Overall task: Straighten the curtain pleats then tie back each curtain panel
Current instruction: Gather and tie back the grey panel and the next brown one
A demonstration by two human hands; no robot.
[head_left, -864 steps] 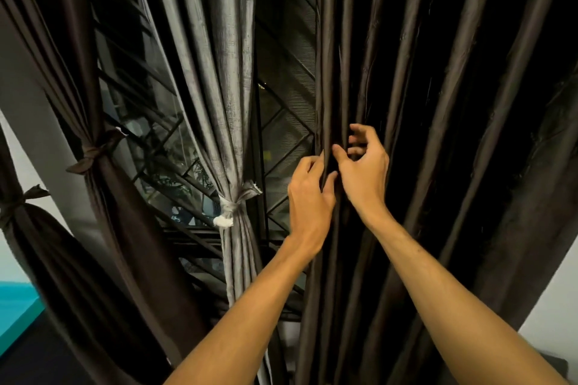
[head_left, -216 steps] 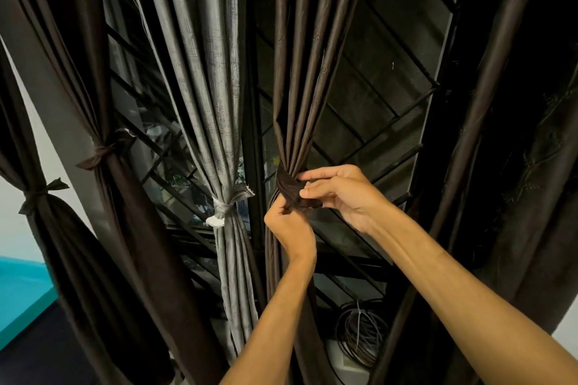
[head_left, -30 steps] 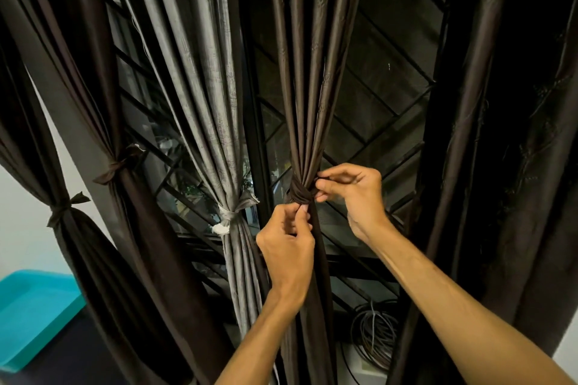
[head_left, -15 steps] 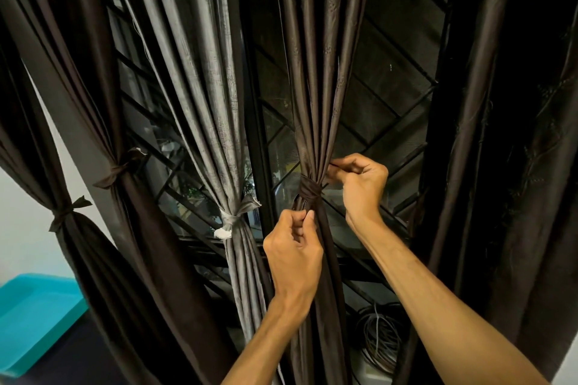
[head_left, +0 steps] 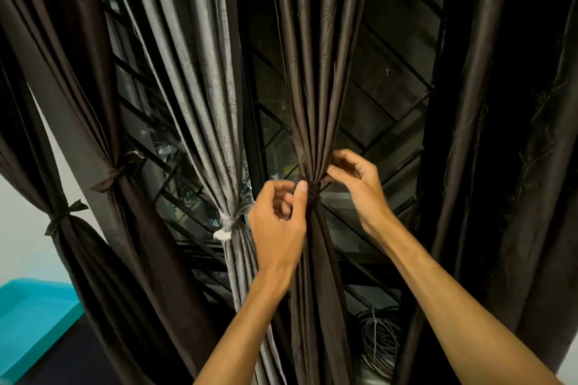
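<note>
**Item 1. Centre brown curtain panel [head_left: 316, 87].** It hangs before the window grille [head_left: 391, 97]. The pleats are drawn into one narrow bundle at hand level and flare again below, gathered this way to clear the glass.

**Item 2. Tie band [head_left: 309, 189].** A dark strip wraps the bundle at its narrowest point, directly between the two hands. The wrap looks close and snug. This is judged to be the final cinching or dressing of the knot.

**Item 3. Right hand [head_left: 356, 181].** Thumb and forefinger pinch the band's right edge, and the other fingers curl loosely above. It is probably drawing a tail tight or settling the knot.

**Item 4. Left hand [head_left: 278, 222].** The fingers curl toward the palm. The thumb is upright with its tip against the band's left side, apparently bracing the bundle against the opposite pull. Whether it traps a tail of the band cannot be told.

**Item 5. Grey curtain panel [head_left: 203, 97].** It hangs just left of centre and is already bound by a pale tie [head_left: 230, 223].

**Item 6. Near-left dark panel [head_left: 103, 122] and far-left dark panel [head_left: 81, 253].** Each is knotted back with a strip of its own cloth.

**Item 7. Right dark panel [head_left: 500, 134].** It hangs loose with no tie visible, and is judged the one left to do.

**Item 8. Sundries.** A cable coil [head_left: 380, 341] lies on the floor behind the centre panel. A teal tub [head_left: 31, 316] sits at the lower left.
</note>
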